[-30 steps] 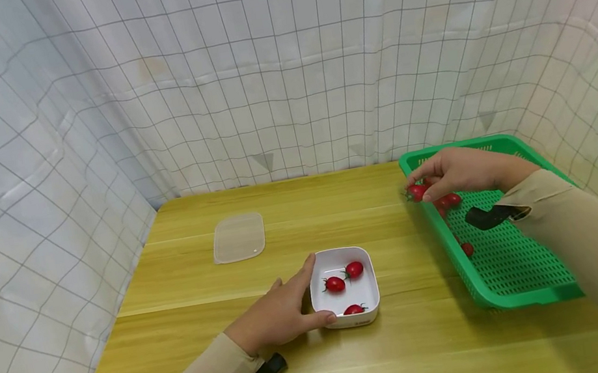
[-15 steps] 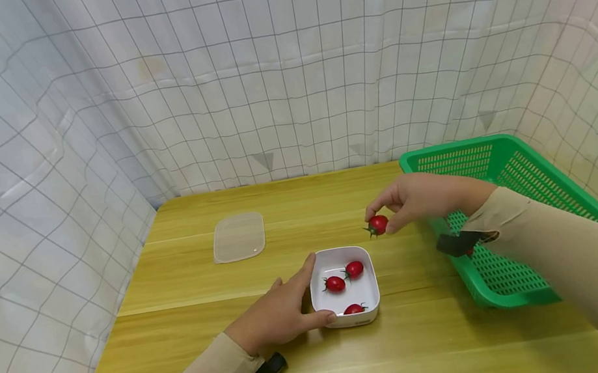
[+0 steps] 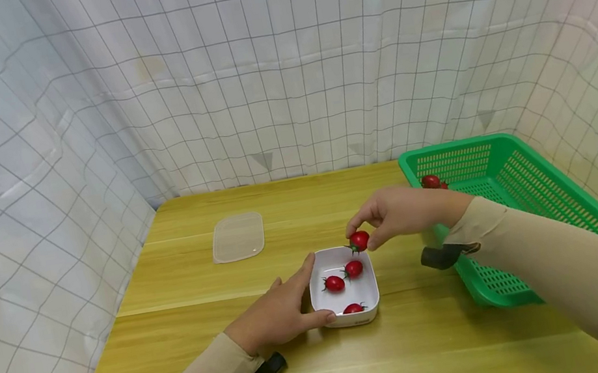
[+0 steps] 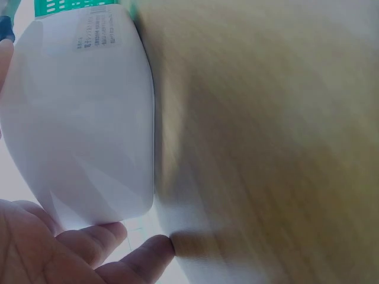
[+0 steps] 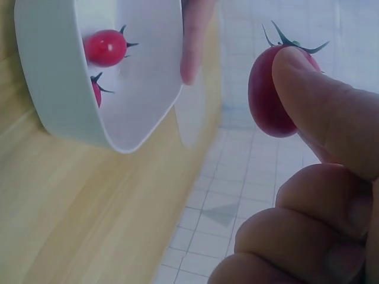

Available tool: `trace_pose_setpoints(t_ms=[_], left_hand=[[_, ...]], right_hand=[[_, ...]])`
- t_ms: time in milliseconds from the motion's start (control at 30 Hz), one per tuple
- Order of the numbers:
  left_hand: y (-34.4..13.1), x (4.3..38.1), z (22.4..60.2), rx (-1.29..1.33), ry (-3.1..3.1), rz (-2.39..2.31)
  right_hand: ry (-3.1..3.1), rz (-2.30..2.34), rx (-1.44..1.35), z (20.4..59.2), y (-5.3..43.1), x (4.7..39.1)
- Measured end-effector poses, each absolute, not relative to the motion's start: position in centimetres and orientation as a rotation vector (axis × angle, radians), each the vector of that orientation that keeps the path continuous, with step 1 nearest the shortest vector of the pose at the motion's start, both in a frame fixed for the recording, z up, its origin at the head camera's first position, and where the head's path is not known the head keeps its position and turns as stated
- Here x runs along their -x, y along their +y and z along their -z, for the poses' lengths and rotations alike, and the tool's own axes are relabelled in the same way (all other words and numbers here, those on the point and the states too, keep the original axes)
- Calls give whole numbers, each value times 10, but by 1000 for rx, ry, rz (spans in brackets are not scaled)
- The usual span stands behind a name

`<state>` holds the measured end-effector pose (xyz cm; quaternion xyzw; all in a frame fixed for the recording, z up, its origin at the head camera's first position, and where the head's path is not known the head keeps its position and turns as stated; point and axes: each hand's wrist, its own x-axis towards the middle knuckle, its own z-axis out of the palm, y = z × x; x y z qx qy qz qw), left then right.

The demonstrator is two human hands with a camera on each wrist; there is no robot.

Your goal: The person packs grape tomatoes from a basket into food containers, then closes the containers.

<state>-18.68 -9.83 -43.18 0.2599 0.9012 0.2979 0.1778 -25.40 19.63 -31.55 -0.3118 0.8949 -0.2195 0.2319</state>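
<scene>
My right hand [image 3: 401,212] pinches a red cherry tomato [image 3: 359,241] with a green stem between thumb and fingers. It holds the tomato above the back right rim of a white square container [image 3: 357,294]. Inside the container lie 3 more cherry tomatoes [image 3: 334,283]. In the right wrist view the held tomato [image 5: 269,94] hangs clear of the container's rim, under my thumb [image 5: 331,106]. My left hand [image 3: 277,314] grips the container's left side, thumb at the front and fingers at the back. The left wrist view has the container's white wall [image 4: 89,130] close up.
A green plastic basket [image 3: 579,192] stands at the right of the wooden table [image 3: 185,357], with a few cherry tomatoes [image 3: 431,181] in its back left corner; the right arm partly covers it. A translucent lid [image 3: 238,237] lies at the back left. Grid-patterned curtains [image 3: 282,84] surround the table.
My right hand has carried the cherry tomato left, from the green basket's left edge to above the white container's back right rim. My left hand and the container have stayed in place.
</scene>
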Motion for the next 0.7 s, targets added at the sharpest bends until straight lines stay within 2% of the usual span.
trace_pose_setpoints(t_ms=[700], left_hand=[[-99, 186, 428, -721, 2536, -844]], right_hand=[[2365, 648, 963, 322, 179, 248]])
